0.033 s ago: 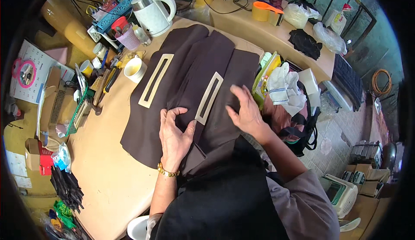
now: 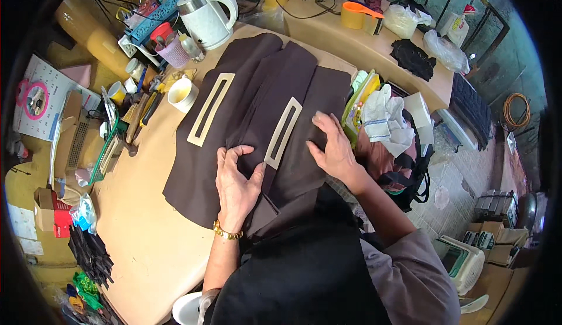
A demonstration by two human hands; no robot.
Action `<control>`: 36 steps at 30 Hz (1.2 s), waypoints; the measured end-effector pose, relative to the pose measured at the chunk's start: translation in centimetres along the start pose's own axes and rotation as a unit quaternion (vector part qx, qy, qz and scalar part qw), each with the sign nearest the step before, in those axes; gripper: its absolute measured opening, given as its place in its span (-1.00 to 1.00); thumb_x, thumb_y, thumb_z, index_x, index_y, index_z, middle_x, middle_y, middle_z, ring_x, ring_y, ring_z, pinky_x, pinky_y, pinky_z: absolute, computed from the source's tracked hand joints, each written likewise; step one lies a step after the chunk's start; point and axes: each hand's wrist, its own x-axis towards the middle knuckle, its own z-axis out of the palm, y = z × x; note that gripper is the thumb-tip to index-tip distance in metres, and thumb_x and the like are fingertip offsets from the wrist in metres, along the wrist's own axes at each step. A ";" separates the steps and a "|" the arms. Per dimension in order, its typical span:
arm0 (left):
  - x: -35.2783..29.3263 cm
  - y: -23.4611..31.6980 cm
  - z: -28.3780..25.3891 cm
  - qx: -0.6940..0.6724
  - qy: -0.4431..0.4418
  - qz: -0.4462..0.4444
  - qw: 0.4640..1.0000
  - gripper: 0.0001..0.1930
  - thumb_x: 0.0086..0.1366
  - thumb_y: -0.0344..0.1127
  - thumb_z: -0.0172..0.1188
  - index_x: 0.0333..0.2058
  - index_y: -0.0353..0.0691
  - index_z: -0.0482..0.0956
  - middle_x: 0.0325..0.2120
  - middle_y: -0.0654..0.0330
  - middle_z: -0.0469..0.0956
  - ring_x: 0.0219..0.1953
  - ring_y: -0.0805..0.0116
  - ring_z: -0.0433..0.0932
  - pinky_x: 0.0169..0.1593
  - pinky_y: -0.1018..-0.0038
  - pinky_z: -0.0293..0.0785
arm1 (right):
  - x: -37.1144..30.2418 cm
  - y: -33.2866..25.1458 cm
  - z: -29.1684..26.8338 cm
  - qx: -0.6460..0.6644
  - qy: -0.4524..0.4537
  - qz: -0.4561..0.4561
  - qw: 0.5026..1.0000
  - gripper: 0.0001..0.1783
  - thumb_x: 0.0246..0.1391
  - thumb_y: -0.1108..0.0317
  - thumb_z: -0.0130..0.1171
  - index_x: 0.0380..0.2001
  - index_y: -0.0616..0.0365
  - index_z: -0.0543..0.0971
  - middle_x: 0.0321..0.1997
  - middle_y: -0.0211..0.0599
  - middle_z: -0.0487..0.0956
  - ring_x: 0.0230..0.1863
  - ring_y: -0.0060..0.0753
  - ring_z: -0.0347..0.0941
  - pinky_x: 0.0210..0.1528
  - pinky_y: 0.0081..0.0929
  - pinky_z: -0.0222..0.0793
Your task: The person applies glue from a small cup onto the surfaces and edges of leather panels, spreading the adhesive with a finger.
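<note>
Though near fabric [image 2: 254, 109], cup [image 2: 183, 95] yellowish inside

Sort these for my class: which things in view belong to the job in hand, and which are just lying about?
In the job:
- dark brown fabric, left hand on it, right hand over its right part
- two pale slotted frames on the fabric

Lying about:
- white kettle
- white cup
- crumpled white cloth
- black cloth
</note>
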 end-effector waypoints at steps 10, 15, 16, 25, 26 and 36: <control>0.1 0.2 0.0 0.009 -0.003 0.006 1.000 -0.64 0.07 -0.41 0.44 -0.14 -0.24 0.56 -0.09 0.06 0.60 0.24 -0.26 0.35 0.34 0.12 0.19 | -1.2 1.7 0.7 0.097 0.011 0.079 0.992 -0.29 -0.07 0.60 0.31 0.18 0.27 0.26 0.08 0.10 0.49 0.10 0.23 0.46 0.21 -0.09 0.39; 0.1 0.2 -0.3 -0.007 -0.010 0.009 1.000 -0.69 0.13 -0.41 0.39 -0.13 -0.27 0.58 -0.12 0.03 0.61 0.21 -0.21 0.39 0.33 0.14 0.20 | -3.2 -0.4 0.3 0.130 -0.080 -0.018 0.988 -0.27 -0.07 0.63 0.30 0.20 0.22 0.27 -0.05 0.02 0.52 -0.04 0.03 0.53 0.06 -0.16 0.44; 0.0 0.0 -0.3 -0.011 -0.014 0.015 1.000 -0.70 0.16 -0.42 0.36 -0.12 -0.27 0.59 -0.13 0.02 0.61 0.19 -0.15 0.42 0.32 0.17 0.22 | -3.6 -1.1 0.3 0.145 -0.069 0.002 0.987 -0.25 -0.06 0.63 0.30 0.22 0.22 0.24 -0.06 -0.02 0.51 -0.06 -0.03 0.54 0.06 -0.21 0.44; -0.6 -1.3 0.3 -0.249 -0.093 -0.014 0.964 -0.68 0.20 -0.60 0.30 -0.05 -0.34 0.54 -0.15 0.26 0.57 -0.06 0.50 0.49 0.07 0.56 0.40 | -1.0 -5.5 2.3 0.368 0.058 0.217 0.902 0.01 -0.03 0.54 0.45 0.36 0.13 0.01 -0.12 -0.27 0.46 -0.12 -0.51 0.46 -0.03 -0.50 0.38; -0.7 -1.3 0.6 -0.254 -0.081 0.006 0.964 -0.66 0.18 -0.61 0.32 -0.06 -0.32 0.53 -0.15 0.26 0.56 -0.07 0.50 0.49 0.06 0.55 0.40 | -1.0 -5.9 2.6 0.371 0.045 0.225 0.900 0.03 -0.04 0.53 0.46 0.36 0.13 0.00 -0.12 -0.27 0.46 -0.13 -0.52 0.46 -0.05 -0.51 0.38; -0.5 -1.3 0.9 -0.190 -0.049 0.029 0.980 -0.73 0.12 -0.44 0.47 -0.22 -0.34 0.62 -0.31 0.22 0.65 -0.20 0.48 0.56 -0.02 0.50 0.48 | -0.5 -5.8 3.4 0.460 0.064 0.313 0.829 -0.11 0.04 0.66 0.35 0.31 0.22 0.04 -0.42 -0.31 0.59 -0.40 -0.64 0.51 -0.28 -0.69 0.44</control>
